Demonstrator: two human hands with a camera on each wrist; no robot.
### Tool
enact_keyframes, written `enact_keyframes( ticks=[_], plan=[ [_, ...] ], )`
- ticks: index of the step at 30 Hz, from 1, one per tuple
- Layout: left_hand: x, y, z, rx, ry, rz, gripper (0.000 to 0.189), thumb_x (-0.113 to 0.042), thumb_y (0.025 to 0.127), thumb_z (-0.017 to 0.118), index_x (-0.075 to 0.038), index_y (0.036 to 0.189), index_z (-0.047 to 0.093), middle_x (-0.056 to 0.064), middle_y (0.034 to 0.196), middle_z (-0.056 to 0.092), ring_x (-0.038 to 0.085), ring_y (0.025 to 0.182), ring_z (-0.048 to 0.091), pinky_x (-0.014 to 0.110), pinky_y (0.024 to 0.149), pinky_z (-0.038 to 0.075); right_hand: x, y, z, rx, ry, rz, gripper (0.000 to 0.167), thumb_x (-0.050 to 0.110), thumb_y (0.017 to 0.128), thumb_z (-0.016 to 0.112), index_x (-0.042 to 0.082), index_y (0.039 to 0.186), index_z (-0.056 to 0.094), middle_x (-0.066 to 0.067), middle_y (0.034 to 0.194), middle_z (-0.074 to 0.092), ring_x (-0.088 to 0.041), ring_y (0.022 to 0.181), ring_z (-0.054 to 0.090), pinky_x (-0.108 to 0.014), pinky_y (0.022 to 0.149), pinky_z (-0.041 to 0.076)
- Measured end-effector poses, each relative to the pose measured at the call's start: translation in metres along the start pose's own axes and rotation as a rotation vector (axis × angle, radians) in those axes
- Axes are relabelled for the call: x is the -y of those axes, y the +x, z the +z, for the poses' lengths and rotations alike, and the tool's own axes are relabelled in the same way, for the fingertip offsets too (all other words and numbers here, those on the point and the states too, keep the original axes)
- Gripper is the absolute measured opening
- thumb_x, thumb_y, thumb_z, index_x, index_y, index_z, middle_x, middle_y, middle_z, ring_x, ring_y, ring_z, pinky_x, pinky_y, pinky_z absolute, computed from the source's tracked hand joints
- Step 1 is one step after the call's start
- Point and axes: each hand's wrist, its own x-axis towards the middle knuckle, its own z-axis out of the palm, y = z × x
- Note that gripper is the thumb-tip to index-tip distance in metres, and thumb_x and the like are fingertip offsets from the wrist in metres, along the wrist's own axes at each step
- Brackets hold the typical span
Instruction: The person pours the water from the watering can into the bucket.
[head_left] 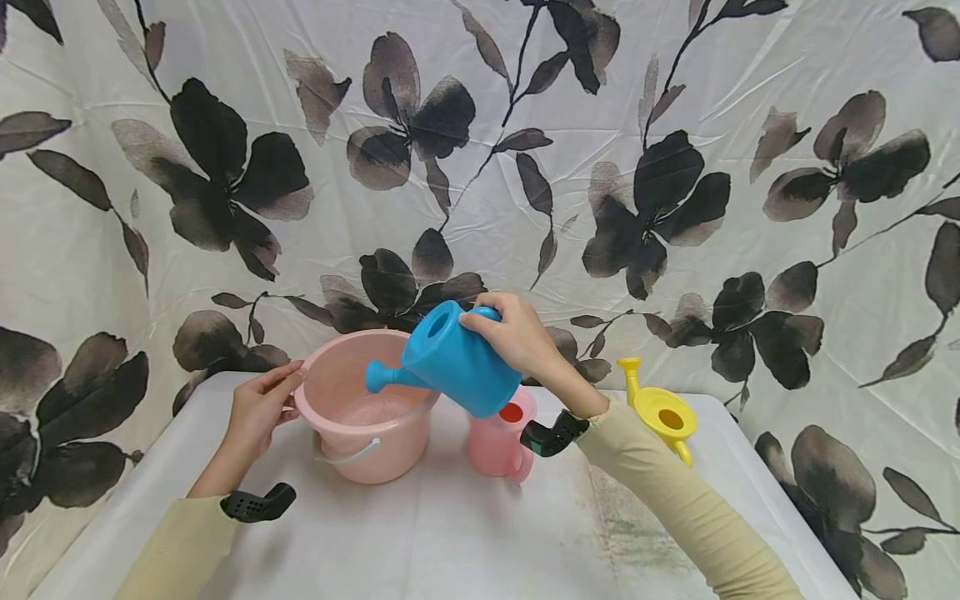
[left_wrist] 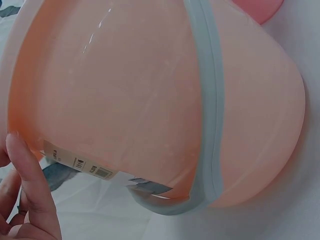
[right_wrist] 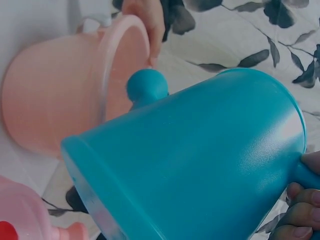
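My right hand [head_left: 516, 333] grips the handle of a blue watering can [head_left: 468, 358], which is tilted left above the table. Its round spout head [right_wrist: 147, 86] hangs over the mouth of a pale pink bucket [head_left: 386, 446]. With thumb and fingers, my left hand [head_left: 258, 408] pinches the bucket's left rim; in the left wrist view the thumb [left_wrist: 30, 175] lies at the rim's outer side. The bucket stands upright, its grey-white handle [left_wrist: 207, 100] hanging down its front. A paper label [left_wrist: 82, 162] shows near the rim.
A pink watering can [head_left: 491, 446] stands right of the bucket, partly behind the blue one. Farther right, a yellow watering can [head_left: 667, 414] sits beyond my right forearm. A white cloth covers the table [head_left: 450, 542], with a greyish stain at right. Behind hangs a floral curtain [head_left: 480, 167].
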Motion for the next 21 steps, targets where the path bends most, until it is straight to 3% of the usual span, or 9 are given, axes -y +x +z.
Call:
enact_keyframes(
  ticks=[21],
  plan=[
    [0.0007, 0.0005, -0.0008, 0.0, -0.001, -0.015, 0.059, -0.039, 0.095, 0.057, -0.006, 0.142, 0.046, -0.023, 0.08, 0.055, -0.001, 0.065, 0.053, 0.014, 0.058, 0.054, 0.0011, -0.0002, 0.0017, 0.006, -0.021, 0.001, 0.023, 0.026, 0.091, 0.059, 0.009, 0.077, 0.059, -0.005, 0.077, 0.053, -0.019, 0.075, 0.053, -0.027, 0.063, 0.043]
  ],
)
